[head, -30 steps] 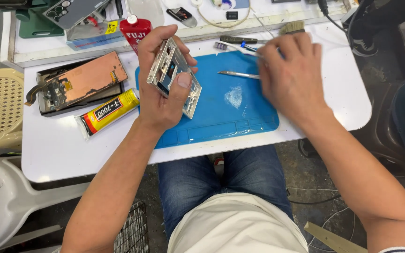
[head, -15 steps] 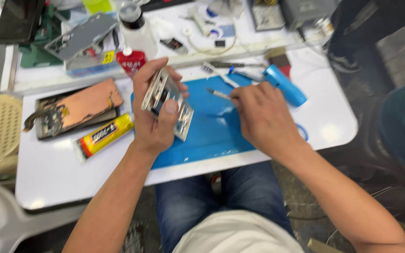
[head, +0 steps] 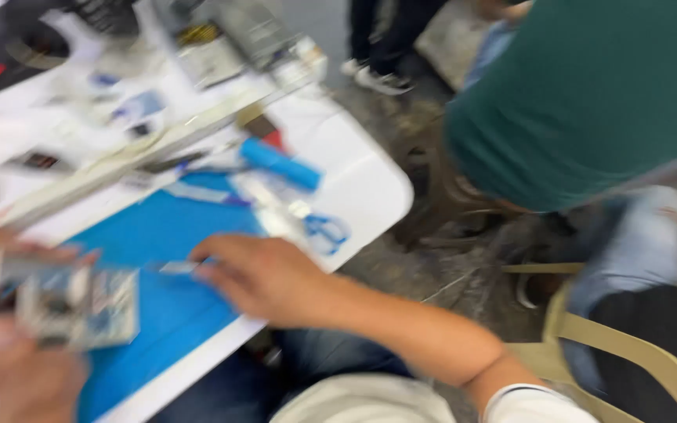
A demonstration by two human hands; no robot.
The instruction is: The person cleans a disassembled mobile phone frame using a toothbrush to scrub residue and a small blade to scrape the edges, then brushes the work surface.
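At the bottom left of the blurred view, closest to the camera, the person's left hand [head: 9, 368] is curled around a small flat device frame [head: 72, 305], silvery with bluish inner parts, and holds it up just above the near edge of a blue work mat [head: 158, 235]. The fingers are wrapped under and behind the frame, closed on it; motion blur hides the exact grip.

A little further in and to the right, the right hand [head: 264, 278] lies palm down over the mat's right edge. Its fingers are drawn together and pinch the near end of a thin metal tool [head: 175, 267], which points left toward the frame and sits just above or on the mat; the two are near each other but apart.

The mat lies on a white table [head: 370, 196] with a rounded corner. Just beyond the right hand, a small pair of scissors with blue handles [head: 327, 231] rests on the table beside the mat. Past that, a bright blue cylinder [head: 280, 164] lies tilted near the mat's far edge, with some pale, indistinct small parts around it.

Farther back, a long pale ledge [head: 119, 160] crosses the table diagonally. Behind it sits a clutter of small boxes and trays [head: 237, 39]; what is in them is too blurred to tell.

To the right, off the table, another person in a green shirt [head: 589, 94] and light jeans sits on a beige chair [head: 628, 345].
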